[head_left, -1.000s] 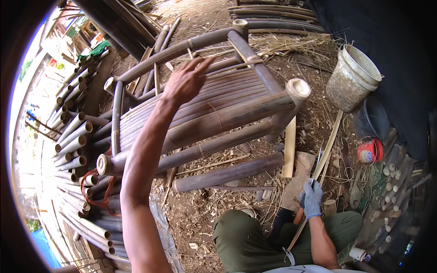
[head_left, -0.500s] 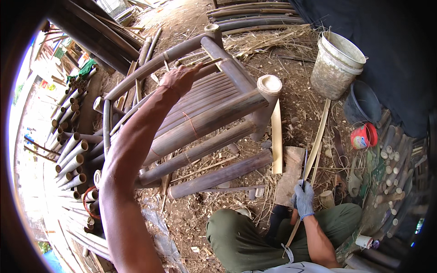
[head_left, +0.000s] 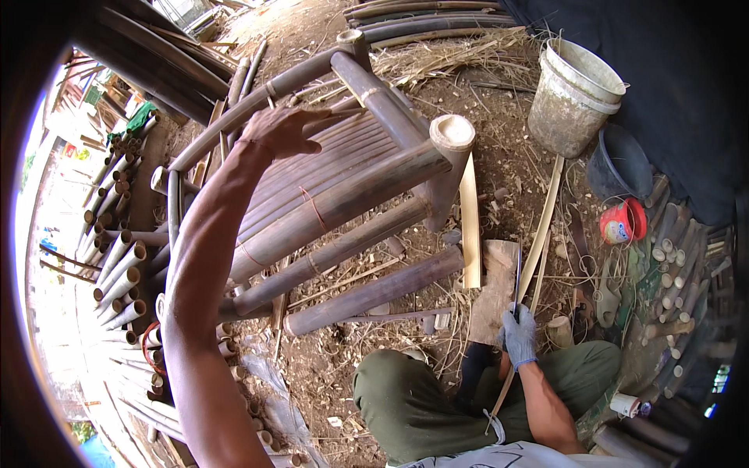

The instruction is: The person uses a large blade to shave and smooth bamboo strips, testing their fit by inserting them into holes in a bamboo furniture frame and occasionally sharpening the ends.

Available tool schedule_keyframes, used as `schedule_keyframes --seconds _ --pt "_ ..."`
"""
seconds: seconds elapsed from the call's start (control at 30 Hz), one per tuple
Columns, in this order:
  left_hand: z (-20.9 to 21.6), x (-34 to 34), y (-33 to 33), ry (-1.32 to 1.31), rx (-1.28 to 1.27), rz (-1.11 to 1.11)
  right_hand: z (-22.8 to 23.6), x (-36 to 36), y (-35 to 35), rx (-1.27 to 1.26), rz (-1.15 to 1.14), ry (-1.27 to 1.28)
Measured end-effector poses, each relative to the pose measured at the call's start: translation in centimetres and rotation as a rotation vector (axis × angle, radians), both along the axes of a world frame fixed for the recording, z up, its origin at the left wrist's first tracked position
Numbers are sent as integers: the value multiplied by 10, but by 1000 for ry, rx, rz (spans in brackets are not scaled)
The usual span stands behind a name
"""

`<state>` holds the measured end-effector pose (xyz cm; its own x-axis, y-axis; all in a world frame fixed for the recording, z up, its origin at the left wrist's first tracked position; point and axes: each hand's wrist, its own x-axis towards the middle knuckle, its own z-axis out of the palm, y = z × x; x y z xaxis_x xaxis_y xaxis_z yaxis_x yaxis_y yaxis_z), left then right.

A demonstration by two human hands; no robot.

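1. left hand [head_left: 282, 134]: bare, fingers spread, apparently holding nothing, over the slatted bamboo frame [head_left: 355, 201] ahead and leftward; contact, i cannot tell.
2. gloved right hand [head_left: 519, 337]: closed around a knife [head_left: 518, 274], blade pointing away beside a wooden block [head_left: 493, 292].
3. step, i judge: reaching across the frame; next move calls for steady blade control.

– Where's the left arm [head_left: 204, 288]?
– Bare, rising from the lower edge, bent slightly at the elbow, toward the upper left of the frame.
– And the left hand [head_left: 279, 132]?
– Palm down, fingers [head_left: 314, 115] stretched rightward, thumb [head_left: 311, 147] held apart.
– The right hand [head_left: 518, 337]?
– Gloved in grey, lower right of centre, fingers curled in tightly, bare forearm [head_left: 548, 409] slanting up from the lower edge.
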<state>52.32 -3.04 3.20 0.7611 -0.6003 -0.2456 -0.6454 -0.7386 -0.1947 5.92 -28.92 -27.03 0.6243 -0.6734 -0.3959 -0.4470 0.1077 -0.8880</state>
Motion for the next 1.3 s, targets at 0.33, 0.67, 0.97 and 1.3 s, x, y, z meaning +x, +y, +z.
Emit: schedule_keyframes --seconds 0.33,0.67,0.97,1.3 --pt "-121 14 58 -198 -129 165 112 18 -25 125 -63 110" --pt "-127 44 89 -201 -365 483 187 -101 -149 -637 403 892" --pt "-21 -333 -98 331 -1188 -298 31 -39 -84 -312 185 615" --pt "-93 -410 -103 556 -342 -387 58 -21 -86 336 -85 106"
